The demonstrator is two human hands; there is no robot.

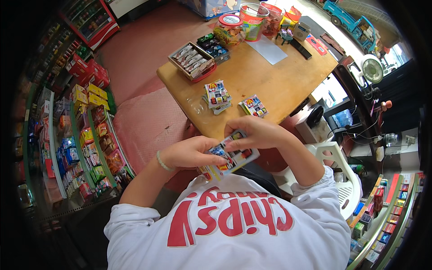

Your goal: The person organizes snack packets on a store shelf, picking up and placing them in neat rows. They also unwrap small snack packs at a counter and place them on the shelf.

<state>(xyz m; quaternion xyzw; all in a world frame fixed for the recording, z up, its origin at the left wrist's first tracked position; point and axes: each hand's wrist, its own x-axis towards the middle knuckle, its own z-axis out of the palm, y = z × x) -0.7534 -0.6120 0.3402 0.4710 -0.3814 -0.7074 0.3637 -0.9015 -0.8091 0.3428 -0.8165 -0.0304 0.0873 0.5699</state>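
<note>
Close to my chest, at the near corner of the wooden table [283,81], I hold a printed plastic packet [243,156] in both hands. My left hand [189,153], with a beaded bracelet on its wrist, pinches one side, thumb on top. The other side is in my right hand [254,133], whose fingers curl over the packet's upper edge. Whether more than one packet is held cannot be told. Ahead on the tabletop lies a loose stack of similar packets [217,95]. A second small stack [254,106] lies to its right, just beyond my right hand.
A box of wrapped bars [192,60], dark packs [213,47], a red-lidded jar [231,28] and a plastic tub [252,22] stand along the table's far left side. Shelves of packaged goods [98,145] flank me on the left. A white plastic chair [341,179] is at my right.
</note>
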